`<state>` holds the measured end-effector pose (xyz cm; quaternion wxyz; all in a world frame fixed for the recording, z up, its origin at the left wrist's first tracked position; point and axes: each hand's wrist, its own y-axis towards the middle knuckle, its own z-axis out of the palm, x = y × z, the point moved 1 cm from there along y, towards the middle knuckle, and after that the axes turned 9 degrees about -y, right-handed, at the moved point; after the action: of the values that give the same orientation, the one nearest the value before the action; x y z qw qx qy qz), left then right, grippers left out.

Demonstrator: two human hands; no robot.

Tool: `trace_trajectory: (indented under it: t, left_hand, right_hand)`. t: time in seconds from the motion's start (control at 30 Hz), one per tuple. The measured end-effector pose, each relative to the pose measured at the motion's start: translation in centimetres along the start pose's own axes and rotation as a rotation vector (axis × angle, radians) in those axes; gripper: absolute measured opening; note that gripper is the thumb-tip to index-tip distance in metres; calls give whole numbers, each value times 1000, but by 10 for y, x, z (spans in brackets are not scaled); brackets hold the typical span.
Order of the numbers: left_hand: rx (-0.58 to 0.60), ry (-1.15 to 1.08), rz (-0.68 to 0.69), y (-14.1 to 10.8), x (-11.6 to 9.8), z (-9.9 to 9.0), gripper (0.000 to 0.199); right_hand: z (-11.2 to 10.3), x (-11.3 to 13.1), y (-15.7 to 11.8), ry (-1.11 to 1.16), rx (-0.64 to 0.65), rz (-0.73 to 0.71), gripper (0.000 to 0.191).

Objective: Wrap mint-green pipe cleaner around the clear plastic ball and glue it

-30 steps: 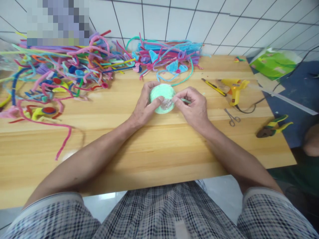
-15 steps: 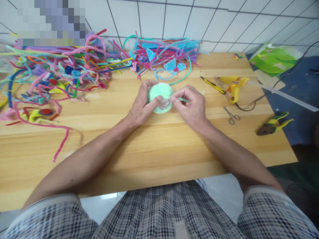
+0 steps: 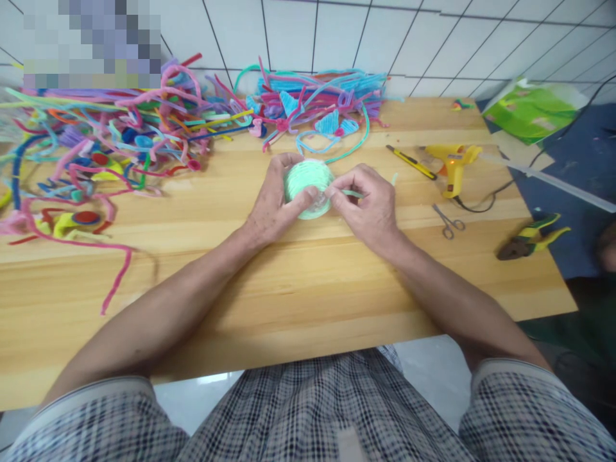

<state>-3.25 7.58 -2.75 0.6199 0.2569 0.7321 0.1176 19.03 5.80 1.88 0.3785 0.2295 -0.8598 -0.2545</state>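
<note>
My left hand (image 3: pixel 278 204) is wrapped round a mint-green coiled ball (image 3: pixel 309 174), its thumb pressing near a shiny, pale uncovered patch (image 3: pixel 319 203). From the right, my right hand (image 3: pixel 368 200) pinches a mint-green pipe cleaner (image 3: pixel 353 193) close to that patch. A loose green end (image 3: pixel 395 179) shows beyond the right fingers. What the right fingertips touch exactly is partly hidden. Behind the ball, a teal pipe cleaner (image 3: pixel 353 151) curves over the wooden table (image 3: pixel 298 289) toward the pile at the back.
Tangled colourful pipe cleaners (image 3: pixel 120 141) spread over the left side, and a bundle (image 3: pixel 322 90) lies by the tiled wall. On the right are a yellow utility knife (image 3: pixel 411 163), a glue gun (image 3: pixel 452 167) with its cord, small scissors (image 3: pixel 449 223), pliers (image 3: pixel 532 239) and a green bag (image 3: pixel 532 112).
Both hands keep nearly the same place and grip on the ball and the pipe cleaner. The camera view has shifted slightly.
</note>
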Motion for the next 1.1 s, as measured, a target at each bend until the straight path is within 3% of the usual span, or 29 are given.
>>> trace_trajectory:
  t: [0.2, 0.4, 0.63, 1.1]
  left_hand:
    - [-31, 18, 30, 0, 2, 1, 66]
    - [-61, -18, 40, -1, 3, 0, 60]
    - [-63, -31, 33, -1, 3, 1, 61]
    - [-36, -32, 16, 1, 0, -1, 63]
  right_hand:
    - [5, -2, -1, 25, 2, -7, 16]
    - [5, -2, -4, 33, -10, -70, 3]
    - [7, -6, -8, -39, -51, -250, 18]
    - [14, -11, -11, -104, -126, -373, 43]
